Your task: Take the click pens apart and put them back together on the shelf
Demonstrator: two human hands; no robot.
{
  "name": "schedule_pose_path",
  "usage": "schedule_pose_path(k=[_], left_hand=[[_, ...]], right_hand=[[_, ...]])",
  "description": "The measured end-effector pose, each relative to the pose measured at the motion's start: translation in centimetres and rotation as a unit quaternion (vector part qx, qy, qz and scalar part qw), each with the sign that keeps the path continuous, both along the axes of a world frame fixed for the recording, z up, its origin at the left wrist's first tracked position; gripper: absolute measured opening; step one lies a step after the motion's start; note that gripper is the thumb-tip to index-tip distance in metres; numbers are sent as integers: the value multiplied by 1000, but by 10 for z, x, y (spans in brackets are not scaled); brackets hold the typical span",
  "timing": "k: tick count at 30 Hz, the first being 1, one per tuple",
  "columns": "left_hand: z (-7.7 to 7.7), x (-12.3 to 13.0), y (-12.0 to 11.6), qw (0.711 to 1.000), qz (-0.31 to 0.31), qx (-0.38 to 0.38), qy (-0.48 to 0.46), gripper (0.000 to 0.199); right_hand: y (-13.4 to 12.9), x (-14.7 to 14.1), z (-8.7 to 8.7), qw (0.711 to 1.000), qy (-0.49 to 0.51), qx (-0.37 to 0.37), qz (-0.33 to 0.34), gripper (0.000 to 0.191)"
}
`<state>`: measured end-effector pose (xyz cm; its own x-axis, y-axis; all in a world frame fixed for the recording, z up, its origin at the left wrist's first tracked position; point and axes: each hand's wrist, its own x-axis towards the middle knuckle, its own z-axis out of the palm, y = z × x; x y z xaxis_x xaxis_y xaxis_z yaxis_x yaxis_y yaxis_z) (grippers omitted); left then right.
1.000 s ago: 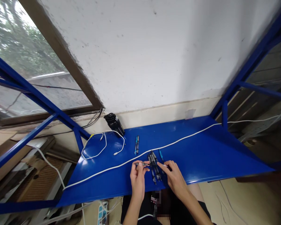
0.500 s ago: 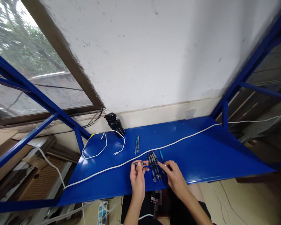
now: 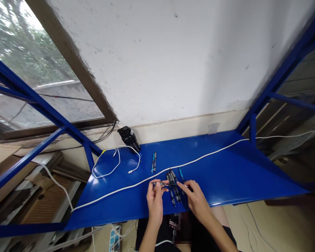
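Observation:
Above the front part of the blue table, my left hand [image 3: 155, 197] pinches a grey pen barrel [image 3: 157, 183] held level. A thin dark pen refill [image 3: 172, 184] runs from the barrel's right end towards my right hand [image 3: 195, 197], whose thumb and fingers close on its far part. Whether the refill sits inside the barrel I cannot tell. Beneath and between the hands lies a row of several grey and black pens [image 3: 176, 194], partly hidden. A blue pen [image 3: 181, 172] lies just behind my right hand. Two more pens [image 3: 153, 162] lie further back, beyond the white cable.
A white cable [image 3: 199, 158] crosses the blue table [image 3: 225, 175] diagonally. At the back left stand a black bottle [image 3: 130, 139] and a looped white charging cable [image 3: 105, 176]. Blue metal frame bars [image 3: 252, 126] rise at both sides. On the floor lies a power strip [image 3: 114, 239].
Both hands stay almost in place. My left hand and the pen barrel have shifted very slightly to the right, towards my right hand.

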<state>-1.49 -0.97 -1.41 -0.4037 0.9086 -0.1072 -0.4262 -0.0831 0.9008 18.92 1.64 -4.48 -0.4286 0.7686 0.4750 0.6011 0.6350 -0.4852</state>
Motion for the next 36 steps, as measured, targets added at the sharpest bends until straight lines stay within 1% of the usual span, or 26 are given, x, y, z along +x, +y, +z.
schedule_pose_path(k=[5, 7, 10, 14, 18, 21, 27, 30, 32, 36], left_hand=[[-2, -1, -1, 1000, -21, -10, 16, 39], [-3, -1, -1, 999, -36, -12, 28, 37], [-2, -2, -1, 996, -68, -17, 62, 34], [2, -2, -1, 988, -104, -15, 110, 31], [8, -3, -3, 975, -147, -21, 163, 28], [10, -3, -3, 967, -174, -15, 183, 25], [6, -3, -2, 967, -174, -8, 188, 23], [3, -3, -2, 965, -173, -4, 197, 22], [3, -3, -2, 963, -174, -1, 204, 22], [2, -2, -2, 964, -164, 6, 211, 22]], right_hand=[[0, 1, 2, 1000, 0, 1, 8, 80], [0, 1, 3, 1000, -3, 1, 13, 78], [-1, -1, 3, 1000, -5, -10, 17, 67], [-3, -3, 3, 999, 35, 1, 5, 49], [-2, -3, 9, 996, 66, -32, 46, 30], [-2, -2, 14, 993, 76, -48, 74, 26], [-3, -2, 19, 989, 94, -73, 82, 26], [-5, -2, 18, 988, 112, -78, 72, 20], [-5, -2, 17, 986, 118, -90, 76, 15], [-4, -1, 21, 985, 92, -105, 96, 20]])
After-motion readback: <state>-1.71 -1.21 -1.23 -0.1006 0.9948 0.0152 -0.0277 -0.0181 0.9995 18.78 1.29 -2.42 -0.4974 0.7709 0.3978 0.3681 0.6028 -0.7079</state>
